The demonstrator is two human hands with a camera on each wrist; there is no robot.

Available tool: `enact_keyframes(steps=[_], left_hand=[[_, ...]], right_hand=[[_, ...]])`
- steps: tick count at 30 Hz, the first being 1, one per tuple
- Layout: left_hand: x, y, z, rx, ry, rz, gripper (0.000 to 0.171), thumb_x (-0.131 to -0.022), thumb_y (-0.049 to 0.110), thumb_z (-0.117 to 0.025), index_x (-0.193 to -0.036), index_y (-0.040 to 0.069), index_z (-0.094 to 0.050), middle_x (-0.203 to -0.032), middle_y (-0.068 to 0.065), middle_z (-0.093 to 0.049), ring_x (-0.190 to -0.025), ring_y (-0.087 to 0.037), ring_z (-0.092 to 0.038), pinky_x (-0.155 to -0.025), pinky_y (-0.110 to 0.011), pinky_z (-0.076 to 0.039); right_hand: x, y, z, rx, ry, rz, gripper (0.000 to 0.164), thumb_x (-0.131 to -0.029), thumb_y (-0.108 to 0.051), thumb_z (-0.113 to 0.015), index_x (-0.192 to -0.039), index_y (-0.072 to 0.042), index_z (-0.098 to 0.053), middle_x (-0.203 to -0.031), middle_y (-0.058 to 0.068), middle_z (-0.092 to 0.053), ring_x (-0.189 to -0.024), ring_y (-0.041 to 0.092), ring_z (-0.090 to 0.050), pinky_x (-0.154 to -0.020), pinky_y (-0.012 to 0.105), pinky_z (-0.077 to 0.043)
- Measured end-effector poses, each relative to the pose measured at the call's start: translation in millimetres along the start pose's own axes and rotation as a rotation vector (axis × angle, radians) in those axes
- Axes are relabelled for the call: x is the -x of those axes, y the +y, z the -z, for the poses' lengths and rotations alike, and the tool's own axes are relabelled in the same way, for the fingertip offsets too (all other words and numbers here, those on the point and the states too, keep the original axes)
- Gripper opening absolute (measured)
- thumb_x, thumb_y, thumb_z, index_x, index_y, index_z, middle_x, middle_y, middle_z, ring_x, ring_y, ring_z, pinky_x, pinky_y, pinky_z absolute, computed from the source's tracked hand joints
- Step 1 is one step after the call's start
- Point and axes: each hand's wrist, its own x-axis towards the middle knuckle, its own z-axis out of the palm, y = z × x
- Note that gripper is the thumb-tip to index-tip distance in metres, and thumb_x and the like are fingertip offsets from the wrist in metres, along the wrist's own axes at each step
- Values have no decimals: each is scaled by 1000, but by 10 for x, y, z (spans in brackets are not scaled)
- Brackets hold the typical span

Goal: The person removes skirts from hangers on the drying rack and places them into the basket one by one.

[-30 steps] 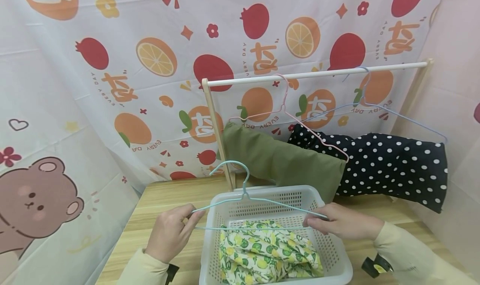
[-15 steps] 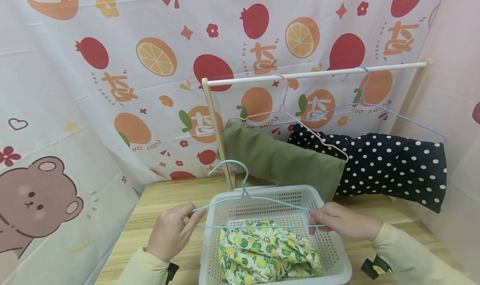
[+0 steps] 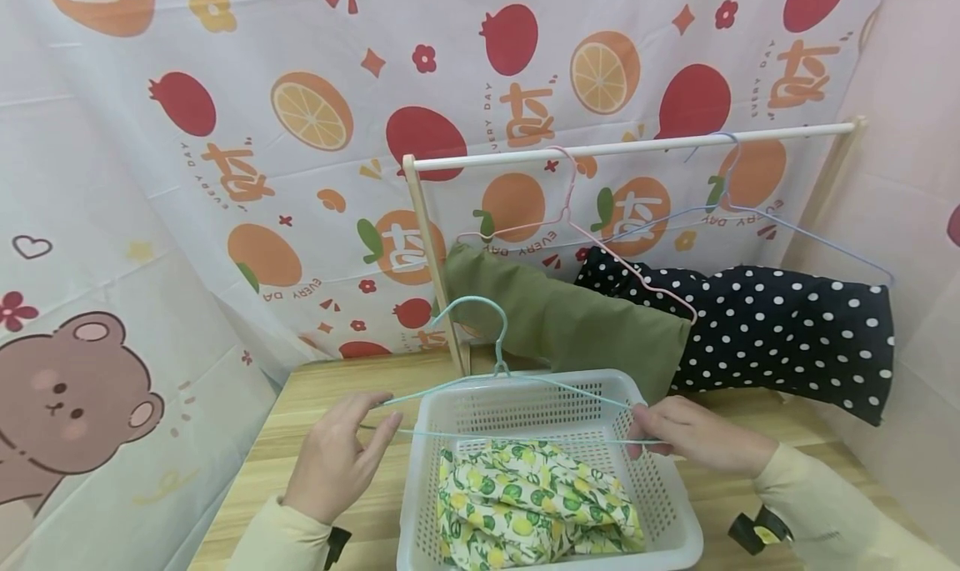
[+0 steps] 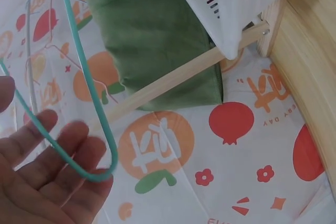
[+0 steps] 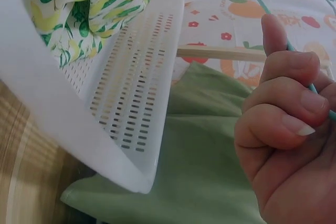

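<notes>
A mint-green wire clothes hanger (image 3: 500, 368) is held level over the front of the white basket (image 3: 408, 513), hook upward. My right hand (image 3: 697, 436) grips its right end; in the right wrist view the fingers (image 5: 286, 124) curl around the wire. At the other end, my left hand (image 3: 333, 463) has its thumb apart from the fingers. The left wrist view shows the rounded hanger corner lying across these loosely extended fingers (image 4: 73, 145). Below the hanger, a crumpled lemon-print cloth (image 3: 536, 504) lies in the basket.
Behind the basket stands a rack with a white rail (image 3: 637, 148). A pink hanger (image 3: 567, 212) with green fabric (image 3: 570, 321) and a blue hanger (image 3: 726, 204) with black polka-dot fabric (image 3: 787, 329) hang from it. The wooden table (image 3: 330, 388) extends left of the basket.
The hanger has risen slightly and shifted right. My left fingers have loosened and spread from the thumb, while my right hand has moved a little up and right with its end.
</notes>
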Motion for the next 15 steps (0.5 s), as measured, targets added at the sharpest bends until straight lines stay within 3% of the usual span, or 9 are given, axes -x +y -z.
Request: enact_keyframes(steps=[4,8,15], left_hand=[[24,-27,7,-16,-8,-3,41,-82,20,-69,-120,9,-57,-113,-1,-59,-90,-14,-55,-71,-36,-48],[69,-59,1,-19,-42,6,53,-82,24,-68,-129,9,-50,-124,-5,-53,-106,-21,-52,-81,-40,-46],[184,-64,-22,-50,-94,-6,64,-80,33,-69,-134,7,-45,-134,-8,-46,-120,-26,-44,-94,-42,-38]], right_hand=[[30,7,47,-25,9,5,53,-103,-14,-18,-87,-15,-69,-79,0,-63,-75,10,-57,-68,28,-50],[60,29,82,-5,28,35,54,-102,-11,-17,-85,-16,-68,-61,5,-48,-55,8,-41,-52,26,-44],[133,59,143,-1,63,27,55,-102,-10,-16,-85,-16,-68,-61,15,-43,-55,8,-41,-48,25,-41]])
